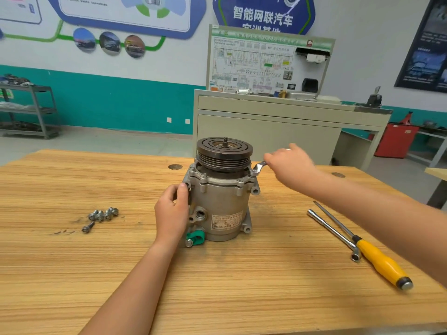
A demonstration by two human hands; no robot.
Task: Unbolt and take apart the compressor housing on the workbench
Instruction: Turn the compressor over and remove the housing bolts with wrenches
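Observation:
A grey metal compressor (221,204) stands upright in the middle of the wooden workbench (217,286), its dark grooved pulley (224,153) on top. Bolts sit in the flange under the pulley. My left hand (172,211) grips the housing's left side. My right hand (289,163) holds the handle of a silver wrench (258,168), whose head sits on a flange bolt at the compressor's right. Several loose bolts (101,216) lie on the bench to the left.
A yellow-handled screwdriver (377,257) and an L-shaped socket wrench (332,234) lie on the bench at the right. A grey training cabinet (268,126) with a wiring board stands behind the bench. A metal shelf rack (29,110) is at the far left.

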